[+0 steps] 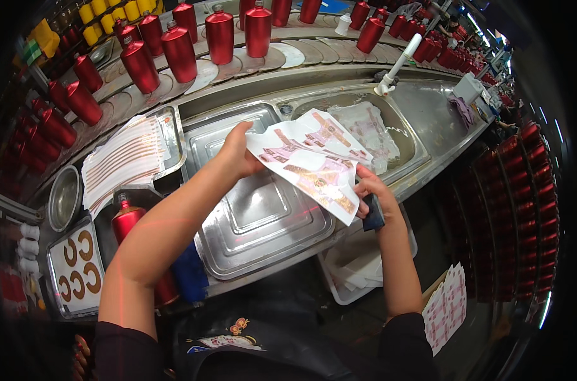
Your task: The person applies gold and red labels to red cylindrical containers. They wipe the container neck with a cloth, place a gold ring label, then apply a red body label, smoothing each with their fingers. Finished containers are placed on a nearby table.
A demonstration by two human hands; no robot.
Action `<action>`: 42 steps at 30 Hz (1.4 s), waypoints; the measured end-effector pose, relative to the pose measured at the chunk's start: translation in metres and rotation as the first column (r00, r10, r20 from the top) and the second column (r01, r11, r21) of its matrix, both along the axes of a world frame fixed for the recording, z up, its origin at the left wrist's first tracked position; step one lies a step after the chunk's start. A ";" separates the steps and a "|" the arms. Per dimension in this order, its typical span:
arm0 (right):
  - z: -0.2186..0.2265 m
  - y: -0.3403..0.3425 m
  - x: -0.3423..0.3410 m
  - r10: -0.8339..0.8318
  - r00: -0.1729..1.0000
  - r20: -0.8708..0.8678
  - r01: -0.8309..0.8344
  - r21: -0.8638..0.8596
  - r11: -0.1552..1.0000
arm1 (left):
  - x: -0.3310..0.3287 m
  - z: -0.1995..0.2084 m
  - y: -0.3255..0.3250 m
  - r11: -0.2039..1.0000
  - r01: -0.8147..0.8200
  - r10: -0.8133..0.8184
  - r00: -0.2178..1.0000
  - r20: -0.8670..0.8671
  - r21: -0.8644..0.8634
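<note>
Over dented steel tray (263,216), both hands (238,152) (371,190) pinch limp, glossy label sheet (314,162).

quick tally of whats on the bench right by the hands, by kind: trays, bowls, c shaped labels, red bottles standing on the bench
Metal trays: 4
Metal bowl: 1
Brown C-shaped labels: 5
Red bottle on the bench: 1
Total: 11
The left hand and right hand hold a printed label sheet between them; the conveyor bottles are not counted.
</note>
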State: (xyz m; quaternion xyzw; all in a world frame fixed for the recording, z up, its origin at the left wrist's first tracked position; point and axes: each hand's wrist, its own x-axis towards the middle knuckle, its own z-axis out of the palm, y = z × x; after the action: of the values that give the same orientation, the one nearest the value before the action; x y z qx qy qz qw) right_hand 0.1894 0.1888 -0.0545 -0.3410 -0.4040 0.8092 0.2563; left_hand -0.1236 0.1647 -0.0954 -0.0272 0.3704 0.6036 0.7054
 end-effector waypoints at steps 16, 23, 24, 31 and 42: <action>-0.027 -0.018 -0.028 0.282 0.921 0.270 -0.348 0.241 0.906 | -0.005 0.052 -0.162 0.985 -0.046 -0.083 0.722 -0.687 -0.168; -0.039 0.006 -0.091 0.424 0.810 0.405 -0.552 0.283 0.785 | 0.007 0.044 -0.224 0.922 -0.257 0.047 0.817 -0.574 -0.291; -0.037 0.013 -0.097 0.398 0.750 0.528 -0.591 0.266 0.762 | 0.007 0.042 -0.224 0.931 -0.210 0.028 0.857 -0.515 -0.300; -0.019 0.021 -0.069 0.376 0.721 0.582 -0.583 0.217 0.783 | 0.017 0.043 -0.220 0.915 -0.120 -0.017 0.943 -0.333 -0.386; -0.040 0.008 -0.068 0.234 0.744 0.625 -0.527 0.335 0.781 | 0.034 0.038 -0.228 0.908 -0.056 -0.060 0.964 -0.260 -0.416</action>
State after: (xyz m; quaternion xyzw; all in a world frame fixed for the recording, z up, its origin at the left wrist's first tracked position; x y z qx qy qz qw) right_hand 0.1217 0.1971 -0.0947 -0.3886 -0.7149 0.5805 0.0294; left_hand -0.0891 -0.0634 -0.0575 -0.0961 0.5829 0.5074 0.6273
